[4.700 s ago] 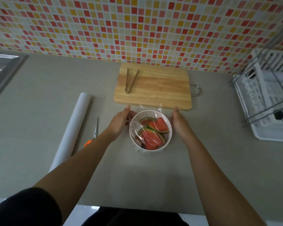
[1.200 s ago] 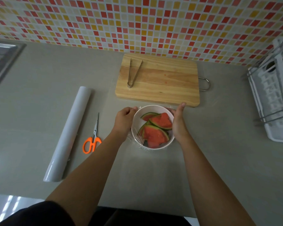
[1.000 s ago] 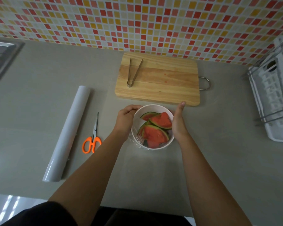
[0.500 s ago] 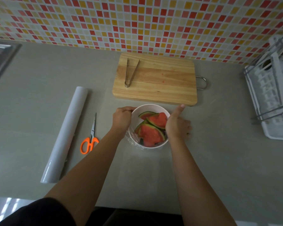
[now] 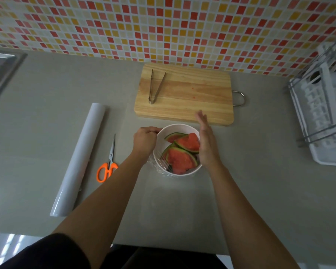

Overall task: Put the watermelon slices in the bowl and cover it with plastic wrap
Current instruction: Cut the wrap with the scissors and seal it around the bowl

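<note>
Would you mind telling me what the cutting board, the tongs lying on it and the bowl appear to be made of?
Cutting board: wood, matte and unvarnished-looking, with pale and darker grain bands.
Tongs: metal, probably stainless steel; thin grey arms with a dull sheen.
Bowl: smooth white, either ceramic or hard plastic; the look leaves that open.

- my left hand [image 5: 144, 141] curls on the left rim of the bowl [image 5: 179, 126].
- my right hand [image 5: 206, 144], fingers straight, is at its right rim.
- watermelon slices [image 5: 182, 152] lie inside; plastic wrap [image 5: 157, 166] crinkles near-left.
</note>
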Demonstrator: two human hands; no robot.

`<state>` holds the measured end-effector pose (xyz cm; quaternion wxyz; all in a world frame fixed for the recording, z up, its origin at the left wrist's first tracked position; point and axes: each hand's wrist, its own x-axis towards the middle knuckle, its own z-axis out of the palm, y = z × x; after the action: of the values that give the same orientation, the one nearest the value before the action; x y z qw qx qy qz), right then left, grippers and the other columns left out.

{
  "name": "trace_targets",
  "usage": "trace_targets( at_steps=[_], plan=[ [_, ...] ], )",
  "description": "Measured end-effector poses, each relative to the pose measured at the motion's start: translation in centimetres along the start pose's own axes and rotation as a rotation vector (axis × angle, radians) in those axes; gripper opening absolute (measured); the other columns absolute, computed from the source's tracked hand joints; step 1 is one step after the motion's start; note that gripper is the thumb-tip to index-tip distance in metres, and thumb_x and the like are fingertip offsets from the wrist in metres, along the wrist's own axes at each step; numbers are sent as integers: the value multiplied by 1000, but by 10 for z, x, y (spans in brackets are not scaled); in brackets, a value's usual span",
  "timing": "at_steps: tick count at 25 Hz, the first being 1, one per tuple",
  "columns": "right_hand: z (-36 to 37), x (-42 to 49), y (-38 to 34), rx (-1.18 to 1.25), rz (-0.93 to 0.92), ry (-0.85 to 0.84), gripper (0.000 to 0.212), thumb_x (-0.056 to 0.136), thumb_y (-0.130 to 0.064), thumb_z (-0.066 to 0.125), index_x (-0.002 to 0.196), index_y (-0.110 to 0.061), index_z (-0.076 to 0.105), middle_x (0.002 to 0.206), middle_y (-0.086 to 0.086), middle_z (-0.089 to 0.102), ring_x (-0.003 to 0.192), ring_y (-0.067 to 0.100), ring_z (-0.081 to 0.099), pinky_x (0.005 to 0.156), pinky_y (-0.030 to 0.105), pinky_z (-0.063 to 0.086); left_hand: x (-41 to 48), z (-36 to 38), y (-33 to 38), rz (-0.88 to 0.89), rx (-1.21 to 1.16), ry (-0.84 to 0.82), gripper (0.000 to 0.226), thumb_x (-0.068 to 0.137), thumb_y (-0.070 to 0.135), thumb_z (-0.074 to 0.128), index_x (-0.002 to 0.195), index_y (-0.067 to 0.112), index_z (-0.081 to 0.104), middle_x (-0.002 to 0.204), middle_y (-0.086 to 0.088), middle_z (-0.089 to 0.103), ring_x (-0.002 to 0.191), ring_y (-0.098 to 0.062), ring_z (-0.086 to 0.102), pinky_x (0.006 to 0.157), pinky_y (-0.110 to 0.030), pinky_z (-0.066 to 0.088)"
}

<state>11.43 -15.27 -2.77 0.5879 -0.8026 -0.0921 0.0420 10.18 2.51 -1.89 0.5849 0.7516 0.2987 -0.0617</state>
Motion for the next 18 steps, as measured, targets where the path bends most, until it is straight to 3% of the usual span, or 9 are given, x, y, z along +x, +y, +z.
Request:
trace_targets(
  at_steps=[2, 4, 6, 9, 14, 18],
  plan=[
    [-1, 5, 2, -85, 70, -78, 68, 86, -64, 12, 142, -31, 32, 151, -16, 22, 143, 3, 13, 119, 40, 10, 0, 0, 0, 19, 12, 0, 49, 73, -1, 39, 64, 33, 73, 74, 18, 68, 75, -1, 61, 61, -15, 48],
    [-1, 6, 2, -45, 208, -57, 69, 82, -71, 11, 133, -40, 45, 145, -6, 43, 133, 11, 39, 114, 41, 28, -1, 1, -1, 30, 17, 6, 49, 73, -1, 38, 64, 33, 73, 72, 19, 68, 74, 0, 61, 62, -15, 48],
    [1, 7, -2, 23, 365, -22, 69, 79, -76, 9, 112, -44, 61, 120, 2, 65, 110, 17, 60, 101, 43, 44, -1, 1, -2, 27, 10, 10, 49, 72, 0, 38, 63, 31, 73, 72, 17, 68, 75, -4, 61, 67, -21, 51],
    [2, 11, -9, 8, 500, 30, 71, 82, -74, 8, 80, -36, 68, 89, -1, 73, 87, 14, 67, 86, 36, 52, 0, 2, -2, 28, 17, 12, 49, 72, 0, 37, 60, 32, 73, 71, 16, 68, 77, -8, 62, 73, -26, 53],
    [5, 15, -11, -165, 578, 119, 76, 88, -68, 7, 62, -17, 57, 62, -4, 60, 59, 10, 58, 51, 24, 35, -1, 2, -4, 52, 22, 21, 51, 72, 0, 37, 57, 34, 71, 68, 20, 67, 75, -3, 61, 63, -18, 48],
    [10, 19, -14, -302, 554, 139, 84, 90, -63, 6, 63, -2, 57, 53, -1, 51, 51, 12, 50, 47, 27, 29, 0, 2, -4, 64, 34, 29, 51, 73, -1, 38, 57, 33, 71, 61, 24, 66, 72, 0, 60, 60, -12, 46]
  ],
)
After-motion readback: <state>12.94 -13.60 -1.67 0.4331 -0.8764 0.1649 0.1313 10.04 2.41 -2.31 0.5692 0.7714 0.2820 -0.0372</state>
